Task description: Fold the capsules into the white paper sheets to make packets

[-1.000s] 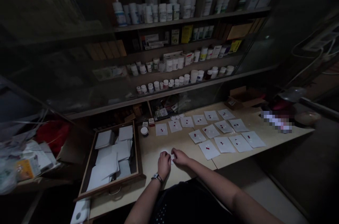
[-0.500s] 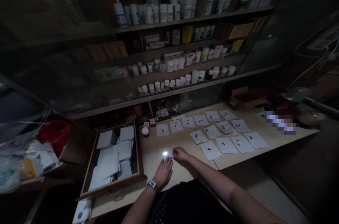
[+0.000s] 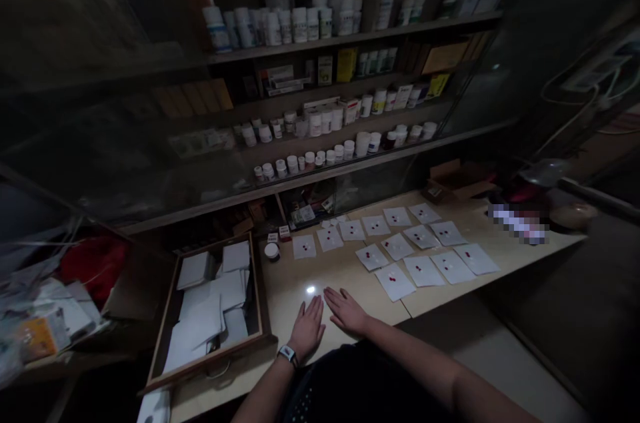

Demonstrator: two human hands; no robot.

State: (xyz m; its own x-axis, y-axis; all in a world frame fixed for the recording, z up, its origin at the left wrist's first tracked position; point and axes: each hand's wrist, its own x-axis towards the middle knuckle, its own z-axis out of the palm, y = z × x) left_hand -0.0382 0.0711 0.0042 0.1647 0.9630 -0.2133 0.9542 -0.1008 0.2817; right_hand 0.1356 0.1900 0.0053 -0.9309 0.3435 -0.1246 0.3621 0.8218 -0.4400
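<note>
My left hand [image 3: 307,328], with a watch at its wrist, lies flat on the pale tabletop [image 3: 290,276], fingers stretched out. Beside it my right hand [image 3: 347,312] is flat too, its fingers extended and angled toward the left fingertips. Neither hand shows anything held; what may lie beneath the palms is hidden. To the right and beyond, rows of white paper squares [image 3: 394,291] carry small dark red and pale pills [image 3: 392,279]. A small white-lidded jar [image 3: 271,251] stands past my left hand, with two little boxes [image 3: 285,233] behind it.
At left a wooden drawer tray [image 3: 262,316] holds stacks of white paper [image 3: 197,316]. Shelves [image 3: 350,169] of pill bottles [image 3: 363,143] rise behind the table. An open cardboard box [image 3: 457,186] sits at the back right. Bags and packages [image 3: 60,316] crowd the far left.
My right hand has gone from a pinch by the left fingertips to lying flat with its fingers stretched out. My left hand stays about where it was. The view has shifted slightly.
</note>
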